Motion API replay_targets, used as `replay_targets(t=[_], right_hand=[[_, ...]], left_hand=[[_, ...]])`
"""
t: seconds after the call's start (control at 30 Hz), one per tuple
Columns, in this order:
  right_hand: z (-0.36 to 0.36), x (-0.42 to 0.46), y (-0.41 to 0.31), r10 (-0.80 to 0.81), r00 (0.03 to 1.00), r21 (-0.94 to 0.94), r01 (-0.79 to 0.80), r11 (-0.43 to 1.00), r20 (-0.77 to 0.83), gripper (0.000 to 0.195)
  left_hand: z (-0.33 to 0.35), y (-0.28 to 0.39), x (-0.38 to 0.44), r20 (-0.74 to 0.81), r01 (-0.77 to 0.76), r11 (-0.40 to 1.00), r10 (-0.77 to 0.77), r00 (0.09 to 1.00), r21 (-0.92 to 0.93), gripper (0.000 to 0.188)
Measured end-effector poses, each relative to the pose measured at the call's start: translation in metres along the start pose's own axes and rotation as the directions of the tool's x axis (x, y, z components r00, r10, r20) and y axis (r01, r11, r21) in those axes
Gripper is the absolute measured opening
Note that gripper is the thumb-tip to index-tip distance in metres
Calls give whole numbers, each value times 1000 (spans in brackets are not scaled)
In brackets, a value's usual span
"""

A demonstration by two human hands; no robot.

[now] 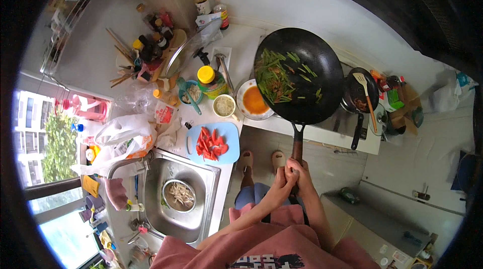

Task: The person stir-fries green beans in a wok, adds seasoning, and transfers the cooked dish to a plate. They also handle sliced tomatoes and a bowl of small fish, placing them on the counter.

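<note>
Both of my hands grip the long handle (297, 148) of a black wok (320, 76). My left hand (281, 182) wraps it from the left, and my right hand (302, 176) overlaps beside it. Inside the wok, cut green vegetable pieces with brownish shreds (274, 76) gather on the left, while a few stray green pieces (305, 73) lie farther right. The wok's left rim overlaps a white plate (240, 101) that holds orange-red liquid (253, 100). Whether wok and plate touch cannot be told.
Right of the wok, a small black pan (364, 97) bears a spatula (368, 97). Cut red pieces (211, 144) cover a blue cutting board (231, 156). Nearby stand a yellow-lidded jar (211, 82) and a cup (224, 106). The sink (203, 189) holds a metal bowl (165, 196).
</note>
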State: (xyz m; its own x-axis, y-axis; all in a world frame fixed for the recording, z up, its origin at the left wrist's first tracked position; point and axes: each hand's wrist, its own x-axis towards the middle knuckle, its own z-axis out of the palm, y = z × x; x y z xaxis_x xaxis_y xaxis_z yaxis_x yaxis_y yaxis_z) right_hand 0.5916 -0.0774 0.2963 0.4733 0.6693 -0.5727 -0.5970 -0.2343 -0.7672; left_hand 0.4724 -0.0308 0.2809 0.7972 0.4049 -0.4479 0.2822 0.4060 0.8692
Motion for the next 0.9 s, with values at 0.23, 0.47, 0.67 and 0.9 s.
replay_targets(t=[0.23, 0.47, 0.67, 0.9], right_hand=[[-36, 52, -7, 5, 998, -43, -8, 999, -67, 34], [-84, 109, -7, 20, 998, -53, -17, 998, 53, 24], [-102, 126, -14, 24, 999, -131, -27, 991, -25, 29], [-129, 141, -14, 47, 984, -339, 15, 941, 174, 49]], left_hand=[[34, -31, 55, -182, -239, 847, 360, 915, 476, 48], [63, -40, 128, -494, -146, 971, 221, 841, 186, 46], [78, -31, 143, -477, -118, 991, 137, 868, 70, 43], [83, -50, 149, -439, -79, 904, 278, 854, 419, 48]])
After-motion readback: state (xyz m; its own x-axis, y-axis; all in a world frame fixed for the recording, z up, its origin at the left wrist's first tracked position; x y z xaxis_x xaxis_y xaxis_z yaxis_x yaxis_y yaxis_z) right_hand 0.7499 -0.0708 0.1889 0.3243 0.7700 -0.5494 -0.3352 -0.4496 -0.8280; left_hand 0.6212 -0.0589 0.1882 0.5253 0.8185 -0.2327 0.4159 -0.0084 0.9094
